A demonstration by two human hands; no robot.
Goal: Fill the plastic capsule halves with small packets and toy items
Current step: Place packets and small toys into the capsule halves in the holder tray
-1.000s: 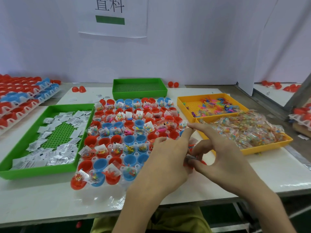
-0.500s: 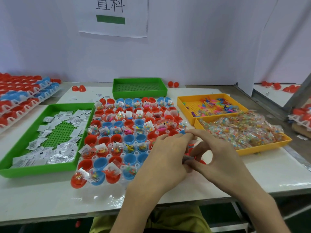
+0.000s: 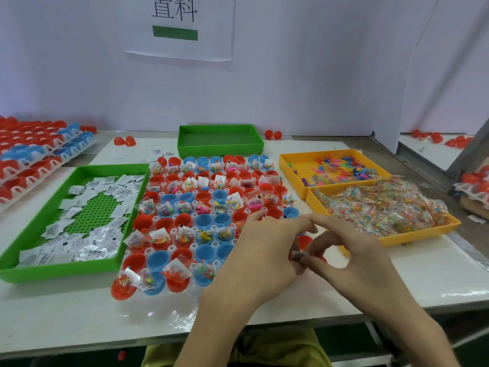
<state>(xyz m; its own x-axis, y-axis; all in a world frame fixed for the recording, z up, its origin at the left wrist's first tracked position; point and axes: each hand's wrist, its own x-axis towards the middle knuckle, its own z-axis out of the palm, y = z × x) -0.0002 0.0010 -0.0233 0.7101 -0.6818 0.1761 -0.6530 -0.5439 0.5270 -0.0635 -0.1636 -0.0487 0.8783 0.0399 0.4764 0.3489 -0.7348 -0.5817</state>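
Grip: the left hand (image 3: pixel 264 250) and the right hand (image 3: pixel 354 263) meet fingertip to fingertip and pinch one small packet (image 3: pixel 298 255) between them; what is inside it is too small to tell.
Left hand: its back faces the camera and its fingers are curled toward the right.
Right hand: the index finger reaches left over the left hand's fingers, and the thumb and another finger close on the packet from the right.
Packet place: above the near right corner of the clear holder tray (image 3: pixel 214 244), just over a red capsule half (image 3: pixel 304 241).
Holder tray: at the middle of the white table (image 3: pixel 79 313), with rows of red and blue capsule halves (image 3: pixel 206 254); many carry packets or toys, some are bare.
Left side: a green tray (image 3: pixel 60 272) with flat white packets (image 3: pixel 87 242).
Far middle: a second green tray (image 3: pixel 219 152) against the wall.
Right side: a far yellow tray (image 3: pixel 317 152) with small coloured toy figures (image 3: pixel 336 169), and a near yellow tray (image 3: pixel 418 235) heaped with clear bead packets (image 3: pixel 383 207).
Far left: stacked holder trays (image 3: pixel 39 152) of red and blue halves.
Wall: a paper sign (image 3: pixel 180 27) with a green bar.
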